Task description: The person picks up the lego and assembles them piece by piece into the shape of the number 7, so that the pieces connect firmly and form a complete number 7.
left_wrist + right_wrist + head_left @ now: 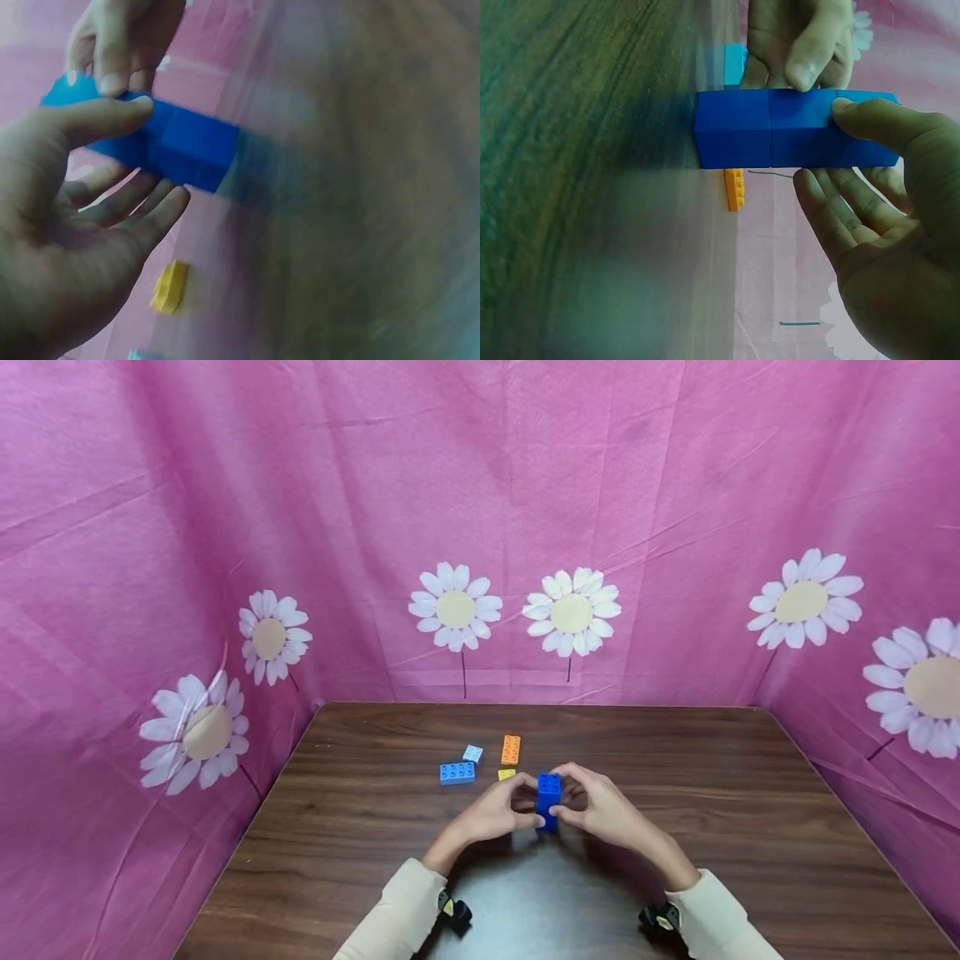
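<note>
A tower of dark blue toy bricks stands upright at the middle of the table, with studs showing on top. My left hand grips it from the left, thumb on the near face. From the right, my right hand holds the same tower, its thumb also on the near side and its fingers behind. In the right wrist view, seams show between the stacked blue bricks, and both thumbs press on the upper part. The tower's lower end is right at the tabletop.
Beyond the left hand lie a blue brick, a small pale blue brick, an orange brick and a yellow brick, partly hidden. A pink cloth with daisies surrounds the wooden table.
</note>
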The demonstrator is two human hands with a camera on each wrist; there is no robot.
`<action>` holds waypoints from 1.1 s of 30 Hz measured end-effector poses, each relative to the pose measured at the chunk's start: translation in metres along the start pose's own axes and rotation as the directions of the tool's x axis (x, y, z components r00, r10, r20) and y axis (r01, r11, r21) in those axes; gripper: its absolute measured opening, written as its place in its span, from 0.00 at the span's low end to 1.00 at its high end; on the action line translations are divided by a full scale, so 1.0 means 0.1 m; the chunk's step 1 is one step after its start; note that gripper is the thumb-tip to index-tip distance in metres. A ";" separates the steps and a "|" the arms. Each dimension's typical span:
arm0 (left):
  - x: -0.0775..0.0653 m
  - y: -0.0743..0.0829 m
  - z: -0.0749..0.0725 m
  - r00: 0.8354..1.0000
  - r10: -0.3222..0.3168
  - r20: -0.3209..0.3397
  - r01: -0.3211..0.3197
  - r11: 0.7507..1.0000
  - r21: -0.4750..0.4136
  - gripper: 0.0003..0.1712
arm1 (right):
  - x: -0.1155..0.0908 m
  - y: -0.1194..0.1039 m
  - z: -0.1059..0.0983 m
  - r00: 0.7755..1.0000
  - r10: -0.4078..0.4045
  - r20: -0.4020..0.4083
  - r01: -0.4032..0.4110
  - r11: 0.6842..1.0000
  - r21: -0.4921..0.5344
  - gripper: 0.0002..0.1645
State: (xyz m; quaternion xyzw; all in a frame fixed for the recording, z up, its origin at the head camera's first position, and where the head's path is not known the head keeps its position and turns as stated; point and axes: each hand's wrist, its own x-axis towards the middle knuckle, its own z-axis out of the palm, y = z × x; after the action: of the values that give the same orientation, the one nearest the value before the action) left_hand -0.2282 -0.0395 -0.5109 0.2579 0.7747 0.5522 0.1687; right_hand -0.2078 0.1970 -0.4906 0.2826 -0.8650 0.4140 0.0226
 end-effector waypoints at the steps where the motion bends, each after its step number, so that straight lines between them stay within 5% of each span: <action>1: 0.00 0.00 -0.03 1.000 0.009 0.004 -0.009 1.000 -0.005 0.22 | 0.00 0.00 0.01 1.000 0.007 -0.003 -0.007 1.000 0.001 0.24; 10: 0.10 0.11 -0.27 0.995 0.037 -0.090 -0.029 0.996 0.088 0.17 | 0.00 -0.02 -0.01 0.999 0.048 -0.005 -0.048 0.999 -0.010 0.24; 18: 0.31 0.22 -0.46 0.963 0.058 -0.265 0.010 0.969 0.245 0.09 | 0.01 -0.01 0.01 1.000 0.023 -0.021 -0.023 1.000 -0.003 0.23; 26: 0.56 0.23 -0.57 0.936 0.033 -0.350 0.129 0.893 0.431 0.06 | 0.01 0.00 0.02 1.000 0.019 -0.021 -0.019 1.000 0.005 0.21; 33: 0.75 0.09 -0.61 0.927 -0.016 -0.374 0.213 0.844 0.492 0.07 | 0.00 0.01 0.01 0.999 0.030 -0.012 -0.029 0.999 0.027 0.20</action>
State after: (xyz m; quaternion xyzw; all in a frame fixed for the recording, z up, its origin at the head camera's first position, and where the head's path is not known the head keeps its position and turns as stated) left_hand -0.3207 -0.0403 -0.4807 0.1424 0.9271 0.3463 -0.0178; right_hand -0.2083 0.1962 -0.4919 0.2674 -0.8633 0.4276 0.0181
